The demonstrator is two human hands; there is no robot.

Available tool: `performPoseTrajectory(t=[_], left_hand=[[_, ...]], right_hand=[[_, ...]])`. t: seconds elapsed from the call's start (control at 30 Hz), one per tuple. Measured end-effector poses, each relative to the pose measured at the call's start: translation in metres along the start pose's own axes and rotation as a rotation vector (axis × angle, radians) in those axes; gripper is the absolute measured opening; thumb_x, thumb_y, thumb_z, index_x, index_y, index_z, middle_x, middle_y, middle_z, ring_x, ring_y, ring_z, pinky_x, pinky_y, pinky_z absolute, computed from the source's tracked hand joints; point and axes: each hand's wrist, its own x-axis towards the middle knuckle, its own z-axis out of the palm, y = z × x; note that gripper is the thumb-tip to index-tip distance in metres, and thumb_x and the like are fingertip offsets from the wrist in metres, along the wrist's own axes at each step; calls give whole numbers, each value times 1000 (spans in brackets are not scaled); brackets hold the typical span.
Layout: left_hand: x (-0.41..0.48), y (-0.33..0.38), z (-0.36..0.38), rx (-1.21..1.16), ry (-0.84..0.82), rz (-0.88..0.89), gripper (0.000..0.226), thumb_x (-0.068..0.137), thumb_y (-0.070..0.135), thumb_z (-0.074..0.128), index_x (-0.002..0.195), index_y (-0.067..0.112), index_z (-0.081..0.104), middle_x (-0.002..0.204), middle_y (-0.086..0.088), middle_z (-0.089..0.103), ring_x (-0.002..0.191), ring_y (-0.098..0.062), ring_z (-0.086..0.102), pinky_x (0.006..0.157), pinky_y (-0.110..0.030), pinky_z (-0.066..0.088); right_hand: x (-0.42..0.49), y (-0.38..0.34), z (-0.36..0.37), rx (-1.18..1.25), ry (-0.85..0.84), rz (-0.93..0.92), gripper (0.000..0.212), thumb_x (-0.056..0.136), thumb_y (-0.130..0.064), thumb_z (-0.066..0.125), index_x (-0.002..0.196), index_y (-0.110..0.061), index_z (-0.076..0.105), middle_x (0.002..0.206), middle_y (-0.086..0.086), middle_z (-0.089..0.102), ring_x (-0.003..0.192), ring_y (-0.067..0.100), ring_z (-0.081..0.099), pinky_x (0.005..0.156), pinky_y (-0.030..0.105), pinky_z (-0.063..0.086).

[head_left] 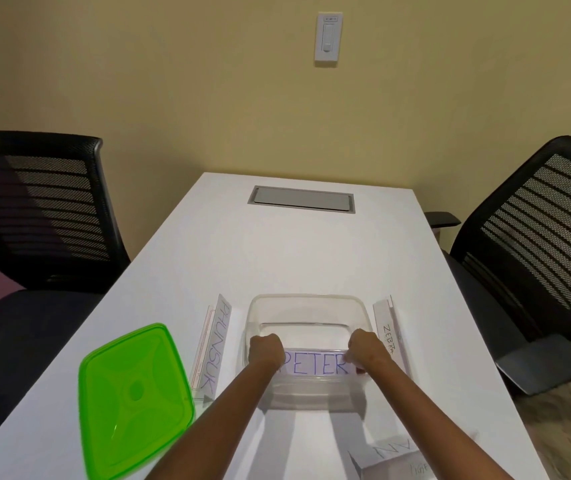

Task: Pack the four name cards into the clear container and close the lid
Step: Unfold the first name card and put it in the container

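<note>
A clear square container (306,306) stands open on the white table in front of me. Inside it, both hands hold a white name card reading PETER (313,364) by its two ends: my left hand (266,349) on the left end, my right hand (367,349) on the right end. A card reading PHUNSUK (216,344) lies just left of the container. Against the container's right side stands a card with ZEBRA on it (386,323). Another folded card (391,457) rests near the front edge at the lower right. The green lid (131,400) lies flat at the left.
A grey cable hatch (301,199) is set into the table's far end. Black mesh office chairs stand on the left (41,209) and the right (533,237). A wall switch (327,38) is on the beige wall behind.
</note>
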Motion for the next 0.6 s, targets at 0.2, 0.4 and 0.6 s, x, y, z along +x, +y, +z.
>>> performPoseTrajectory(t=[0.2,0.4,0.6], left_hand=[[4,-2,4,45,1,7,37,93,6,49,129,1,50,135,-18,54,132,-29,44,104,-29,43],[-3,-2,5,27,12,19,37,95,6,43,130,0,48,137,-23,48,131,-29,44,106,-31,42],[-12,1,-1,22,59,47,37,93,6,48,130,1,48,139,-21,40,123,-31,54,105,-32,44]], right_hand=[[4,3,10,-23,-12,13,39,83,-6,61,57,-15,34,113,17,68,101,30,68,67,24,42],[-1,2,10,-34,26,8,41,85,-3,54,55,-15,29,85,12,61,99,28,65,69,25,43],[-13,3,4,86,100,-50,11,86,-3,53,82,3,61,97,17,66,98,32,61,78,30,48]])
